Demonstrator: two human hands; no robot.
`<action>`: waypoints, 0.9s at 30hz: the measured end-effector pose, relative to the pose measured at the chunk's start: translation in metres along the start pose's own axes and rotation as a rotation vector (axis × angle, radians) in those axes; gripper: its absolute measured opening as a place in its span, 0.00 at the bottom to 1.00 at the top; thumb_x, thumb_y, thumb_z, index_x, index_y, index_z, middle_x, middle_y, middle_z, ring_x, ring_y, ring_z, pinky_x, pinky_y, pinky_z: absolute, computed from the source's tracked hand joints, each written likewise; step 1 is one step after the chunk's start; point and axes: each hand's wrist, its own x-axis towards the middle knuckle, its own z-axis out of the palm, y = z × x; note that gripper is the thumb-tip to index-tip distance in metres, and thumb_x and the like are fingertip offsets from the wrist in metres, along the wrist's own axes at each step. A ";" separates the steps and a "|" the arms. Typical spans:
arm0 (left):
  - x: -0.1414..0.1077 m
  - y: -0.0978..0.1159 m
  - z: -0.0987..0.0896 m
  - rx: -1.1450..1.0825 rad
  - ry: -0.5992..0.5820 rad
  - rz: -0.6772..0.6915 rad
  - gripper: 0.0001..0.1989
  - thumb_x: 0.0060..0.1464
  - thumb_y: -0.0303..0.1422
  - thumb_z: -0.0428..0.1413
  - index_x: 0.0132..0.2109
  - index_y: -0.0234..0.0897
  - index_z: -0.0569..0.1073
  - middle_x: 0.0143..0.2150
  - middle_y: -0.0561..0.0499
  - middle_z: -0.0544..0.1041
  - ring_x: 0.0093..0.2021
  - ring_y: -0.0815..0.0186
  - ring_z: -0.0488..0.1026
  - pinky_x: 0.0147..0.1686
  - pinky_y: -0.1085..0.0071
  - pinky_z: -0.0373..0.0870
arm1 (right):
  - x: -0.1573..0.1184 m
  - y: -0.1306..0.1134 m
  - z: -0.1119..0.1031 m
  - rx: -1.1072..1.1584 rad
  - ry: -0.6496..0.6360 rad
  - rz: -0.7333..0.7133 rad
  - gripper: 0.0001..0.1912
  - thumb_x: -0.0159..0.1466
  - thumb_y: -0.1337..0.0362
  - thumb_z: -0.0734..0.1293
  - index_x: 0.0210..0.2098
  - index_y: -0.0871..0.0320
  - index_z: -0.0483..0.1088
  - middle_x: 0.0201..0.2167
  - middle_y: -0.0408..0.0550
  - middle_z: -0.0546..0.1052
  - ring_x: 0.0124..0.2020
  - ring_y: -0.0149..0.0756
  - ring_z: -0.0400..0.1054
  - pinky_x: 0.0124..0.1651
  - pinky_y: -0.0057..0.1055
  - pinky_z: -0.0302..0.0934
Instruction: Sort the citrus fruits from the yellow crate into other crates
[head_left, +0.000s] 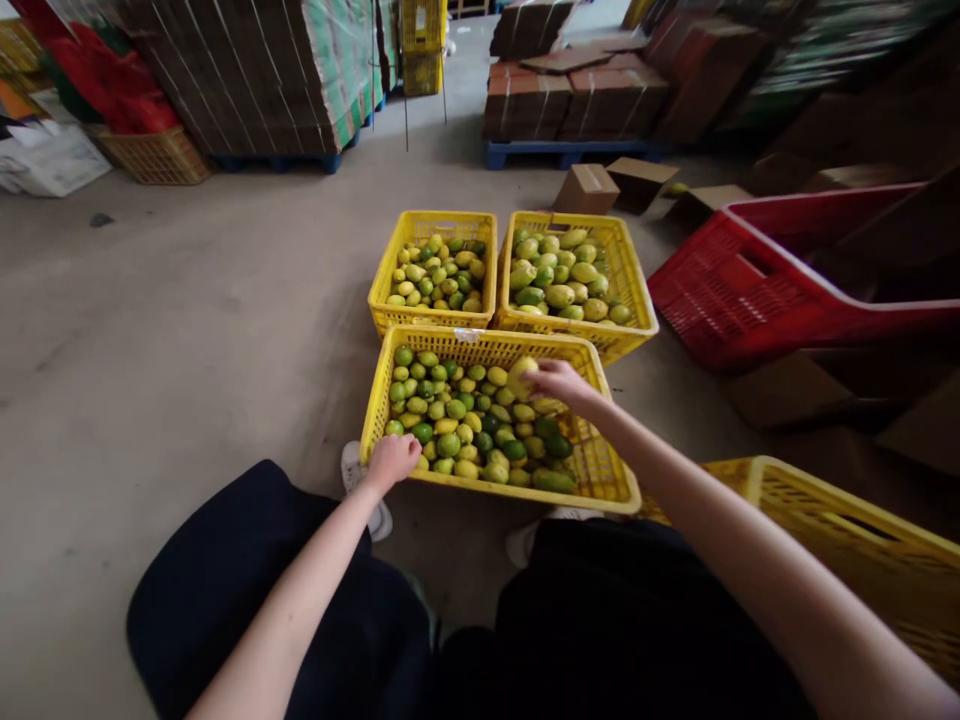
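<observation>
My right hand (561,385) pinches a yellow, lemon-like fruit (523,378) above the right half of the front yellow crate (495,342). This crate holds many small green and yellow fruits (456,409), with bare crate wall showing at its right end. At the crate's near left corner is my left hand (396,458), its fingers curled in over the fruits; what they grip, if anything, is hidden. Behind stand two more yellow crates: the left one (381,290) contains smaller mixed fruits, while larger, longer yellow-green fruits fill much of the right one (637,290).
A red crate (750,290) with cardboard in it stands to the right, and another yellow crate (825,520) lies near my right arm. Small cardboard boxes (586,189) sit behind. Farther back are loaded blue pallets (562,152) and a wicker-like basket (154,158).
</observation>
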 end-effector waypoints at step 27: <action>0.081 0.092 0.013 -0.080 -0.137 0.248 0.04 0.51 0.30 0.56 0.30 0.33 0.71 0.35 0.46 0.75 0.42 0.62 0.71 0.44 0.72 0.65 | -0.148 -0.083 -0.043 1.607 -0.161 0.094 0.06 0.55 0.62 0.64 0.28 0.58 0.65 0.21 0.42 0.70 0.20 0.27 0.64 0.19 0.23 0.62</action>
